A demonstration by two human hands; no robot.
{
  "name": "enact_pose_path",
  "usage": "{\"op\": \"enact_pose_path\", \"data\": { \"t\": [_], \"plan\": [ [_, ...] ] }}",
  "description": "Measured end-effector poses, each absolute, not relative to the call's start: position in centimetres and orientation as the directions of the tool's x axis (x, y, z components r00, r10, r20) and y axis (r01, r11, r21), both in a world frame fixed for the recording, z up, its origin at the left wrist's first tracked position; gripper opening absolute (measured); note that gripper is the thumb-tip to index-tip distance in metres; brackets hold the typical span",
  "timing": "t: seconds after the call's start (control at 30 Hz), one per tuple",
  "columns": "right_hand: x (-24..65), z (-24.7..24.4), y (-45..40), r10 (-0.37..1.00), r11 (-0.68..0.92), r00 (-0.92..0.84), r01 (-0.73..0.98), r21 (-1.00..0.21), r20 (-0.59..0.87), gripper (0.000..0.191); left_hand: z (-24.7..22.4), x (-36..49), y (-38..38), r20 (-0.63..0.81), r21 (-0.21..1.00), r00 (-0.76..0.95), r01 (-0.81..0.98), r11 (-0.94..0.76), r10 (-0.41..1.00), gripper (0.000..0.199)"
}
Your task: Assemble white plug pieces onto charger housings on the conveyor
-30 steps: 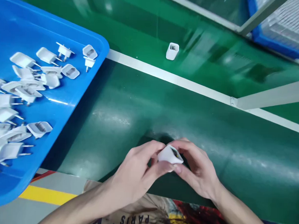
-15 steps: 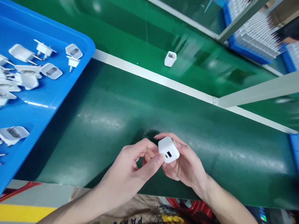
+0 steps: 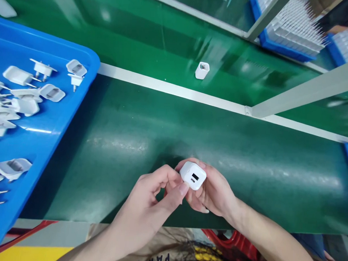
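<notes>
A white charger block (image 3: pixel 193 176) with two black ports on its end face is held between both hands above the green work surface, near its front edge. My left hand (image 3: pixel 157 194) pinches its lower left side between thumb and fingers. Wrapped round its far and right sides are the fingers of my right hand (image 3: pixel 212 185). The port face points up towards the camera. Another white housing (image 3: pixel 202 70), with an open end, stands farther off on the green belt.
A blue tray (image 3: pixel 56 132) of white plug pieces (image 3: pixel 52 92) covers the left side. A pale rail (image 3: pixel 164 86) and a slanting post (image 3: pixel 303 91) bound the far side. Blue trays of white parts (image 3: pixel 297 39) and part of a person are at the upper right.
The block has turned slightly, its port face now more towards the camera. The camera view has shifted, so the tray sits lower in the picture. Both hands keep their hold.
</notes>
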State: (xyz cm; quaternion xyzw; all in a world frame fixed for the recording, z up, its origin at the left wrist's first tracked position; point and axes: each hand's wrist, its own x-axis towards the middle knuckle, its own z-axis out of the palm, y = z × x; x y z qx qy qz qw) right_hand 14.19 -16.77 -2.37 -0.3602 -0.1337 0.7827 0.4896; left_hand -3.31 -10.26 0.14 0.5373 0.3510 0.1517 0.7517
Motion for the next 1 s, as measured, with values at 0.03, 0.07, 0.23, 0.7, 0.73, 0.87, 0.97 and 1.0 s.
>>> {"op": "enact_pose_path", "data": {
  "t": [0.03, 0.07, 0.23, 0.7, 0.73, 0.87, 0.97, 1.0],
  "plan": [
    [14.2, -2.4, -16.8, 0.859, -0.491, -0.263, -0.667, -0.560, -0.440, 0.037, 0.1, -3.3, -10.3, -0.370, 0.913, 0.706, 0.156, 0.376, 0.604, 0.021],
    [14.1, -2.4, -16.8, 0.856, -0.495, -0.262, -0.664, -0.561, -0.445, 0.038, 0.1, -3.4, -10.3, -0.375, 0.912, 0.703, 0.163, 0.377, 0.604, 0.021],
    [14.1, -2.4, -16.7, 0.854, -0.498, -0.253, -0.650, -0.574, -0.454, 0.042, -0.2, -3.6, -10.6, -0.429, 0.895, 0.679, 0.229, 0.384, 0.595, 0.028],
    [14.1, -2.5, -16.9, 0.889, -0.438, -0.183, -0.610, -0.661, -0.421, 0.040, -1.2, -4.1, -10.7, -0.382, 0.906, 0.722, 0.171, 0.387, 0.577, 0.029],
    [14.1, -2.5, -16.9, 0.893, -0.432, -0.186, -0.610, -0.664, -0.410, 0.039, -1.3, -4.2, -10.7, -0.374, 0.910, 0.723, 0.166, 0.380, 0.580, 0.028],
    [13.8, -2.7, -17.0, 0.901, -0.422, -0.200, -0.609, -0.672, -0.385, 0.039, -1.3, -4.3, -10.8, -0.382, 0.903, 0.729, 0.164, 0.398, 0.568, 0.028],
    [14.3, -2.4, -16.9, 0.903, -0.420, -0.184, -0.562, -0.712, -0.388, 0.040, -1.3, -4.3, -10.6, -0.379, 0.907, 0.744, 0.179, 0.381, 0.551, 0.028],
    [14.7, -2.2, -16.7, 0.913, -0.402, -0.159, -0.514, -0.758, -0.376, 0.039, -1.4, -4.4, -10.5, -0.376, 0.914, 0.746, 0.202, 0.351, 0.550, 0.028]
  ]
}}
